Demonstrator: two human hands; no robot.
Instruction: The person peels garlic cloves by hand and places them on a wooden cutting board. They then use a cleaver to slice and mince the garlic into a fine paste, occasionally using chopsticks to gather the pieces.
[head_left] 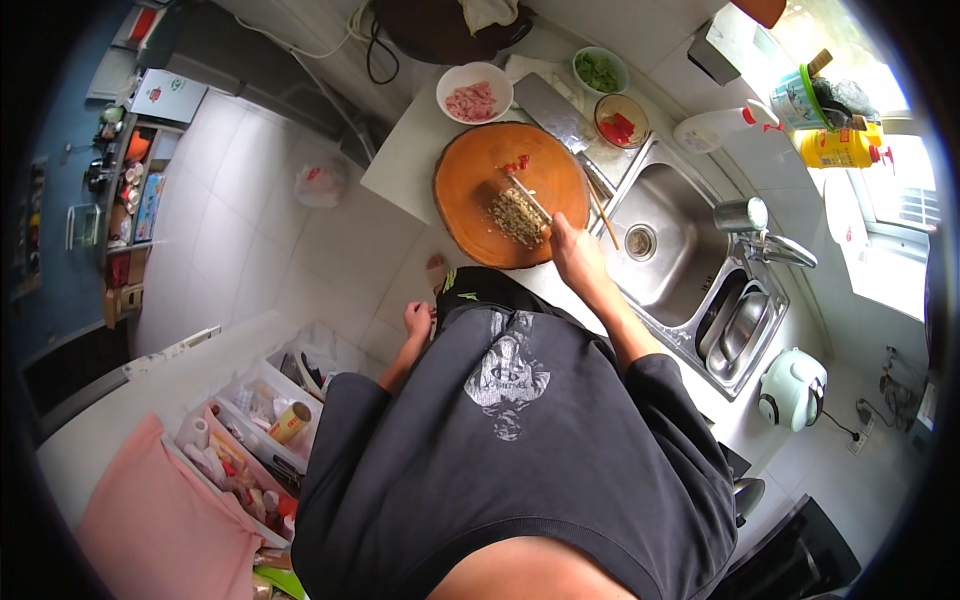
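My right hand (567, 241) is closed round the handle of a kitchen knife (530, 198), whose blade stands on edge over a round wooden cutting board (465, 165). Beside the blade lies a heap of finely chopped pale bits (515, 218). A few small red pieces (517, 163) sit beyond it. Well away from the board, my left hand (419, 318) hangs low next to my dark trousers with its fingers curled; nothing shows in it.
Behind the board stand a bowl of pink meat (472, 103), a cleaver (553, 112), a bowl of chopped greens (600, 71) and a bowl of red pieces (621, 121). Chopsticks (603, 213) lie between board and steel sink (665, 190). An open drawer (262, 385) is behind me.
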